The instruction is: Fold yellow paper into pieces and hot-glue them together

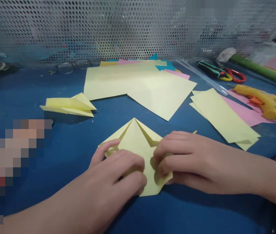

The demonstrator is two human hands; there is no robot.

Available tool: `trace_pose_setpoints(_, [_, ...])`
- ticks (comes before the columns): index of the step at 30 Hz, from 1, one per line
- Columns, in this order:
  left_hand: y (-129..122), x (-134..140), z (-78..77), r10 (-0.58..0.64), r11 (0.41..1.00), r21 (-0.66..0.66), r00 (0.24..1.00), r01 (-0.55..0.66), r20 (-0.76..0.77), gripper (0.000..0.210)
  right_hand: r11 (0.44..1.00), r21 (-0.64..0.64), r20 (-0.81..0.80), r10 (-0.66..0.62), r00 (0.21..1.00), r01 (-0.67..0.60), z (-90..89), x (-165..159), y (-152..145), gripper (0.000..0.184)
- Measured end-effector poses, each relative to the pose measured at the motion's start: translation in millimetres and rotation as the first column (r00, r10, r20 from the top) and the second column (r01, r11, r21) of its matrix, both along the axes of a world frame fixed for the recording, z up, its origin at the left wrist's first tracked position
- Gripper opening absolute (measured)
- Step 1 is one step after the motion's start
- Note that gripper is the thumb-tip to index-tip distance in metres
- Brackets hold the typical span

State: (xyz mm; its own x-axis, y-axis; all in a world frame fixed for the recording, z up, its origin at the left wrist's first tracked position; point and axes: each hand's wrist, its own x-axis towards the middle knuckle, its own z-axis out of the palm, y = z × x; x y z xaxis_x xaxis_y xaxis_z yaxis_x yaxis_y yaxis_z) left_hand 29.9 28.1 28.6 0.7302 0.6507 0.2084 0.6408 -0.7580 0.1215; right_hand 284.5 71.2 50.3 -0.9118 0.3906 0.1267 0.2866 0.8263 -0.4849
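On the blue table [62,152], in front of a perforated mesh screen [128,29] that runs along its far edge, lie two large pale yellow sheets [138,84], overlapping, with a few blue and pink sheets [167,66] peeking out from under their far side (too covered to count). To the right sits a stack of yellow strips [223,118], at least two, lying across one pink sheet [245,113]. Further right and back lies one green roll [260,70], and just beside the pink sheet rests one yellow glue gun [262,100] with its dark cord trailing off toward the table's right edge. Behind it lie two pairs of scissors, one with yellow and green handles [213,72] and one with red handles [238,76]. One finished folded yellow piece [69,106] lies flat to the left, well apart from the hands, and one pair of glasses [73,66] sits near the screen. Nearest the camera is one partly folded yellow paper [138,138], its point aimed away from the person. Both hands rest on its near half. The left hand [118,165] is curled knuckles-up, thumb stretched out along the paper's left edge, fingertips pressing a fold. The right hand [186,159] is likewise curled, its fingers bunched together and pinching the paper's right flap, nearly touching the left hand.
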Motion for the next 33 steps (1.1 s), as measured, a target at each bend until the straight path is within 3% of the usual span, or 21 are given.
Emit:
trace_pose_setpoints(9, [3.6,0.0,-2.8,0.05,0.99,0.134,0.999,-0.05,0.005,0.052,1.0,-0.018,0.004,-0.014,1.0,0.014,-1.3,-0.1,-1.0,0.021])
trace_pose_setpoints(12, [4.6,-1.8,-7.6,0.061,0.99,0.125,0.998,-0.06,-0.008,0.057,0.99,-0.138,-0.037,-0.031,0.999,0.025,-0.9,1.2,-0.5,0.013])
trace_pose_setpoints(14, [4.5,-5.3,-9.9,0.047,0.996,0.083,0.999,-0.045,-0.026,0.056,0.955,-0.289,-0.148,-0.117,0.982,0.07,-1.5,3.1,0.5,0.022])
trace_pose_setpoints(18, [3.7,-9.7,-9.7,0.012,1.0,0.023,0.998,-0.01,-0.056,0.049,0.813,-0.554,-0.386,-0.441,0.811,0.178,-4.2,5.9,2.3,0.03])
trace_pose_setpoints(21, [4.5,-7.2,-7.2,-0.01,0.999,0.046,0.999,0.011,-0.039,0.047,0.738,-0.62,-0.45,-0.611,0.651,0.265,-5.5,3.5,3.7,0.027])
trace_pose_setpoints(24, [5.9,-3.9,-5.4,-0.021,0.996,0.09,0.999,0.024,-0.034,0.046,0.701,-0.487,-0.468,-0.713,0.523,0.52,-7.4,1.7,7.2,0.022])
trace_pose_setpoints(27, [6.0,-3.5,-5.5,0.0,0.996,0.091,0.997,0.007,-0.073,0.048,0.601,-0.103,-0.408,-0.752,0.517,0.793,-11.2,6.6,14.0,0.035])
trace_pose_setpoints(30, [4.8,-4.8,-6.5,0.028,0.996,0.085,0.992,-0.018,-0.125,0.056,0.498,0.203,-0.288,-0.793,0.537,0.843,-14.0,14.1,21.3,0.043])
trace_pose_setpoints(31, [4.2,-5.2,-6.6,0.03,0.996,0.082,0.99,-0.018,-0.141,0.058,0.495,0.245,-0.273,-0.79,0.549,0.834,-13.9,15.8,22.8,0.041])
trace_pose_setpoints(33, [3.1,-6.0,-6.1,0.03,0.997,0.072,0.986,-0.018,-0.163,0.064,0.568,0.271,-0.271,-0.73,0.628,0.777,-11.7,17.0,23.1,0.028])
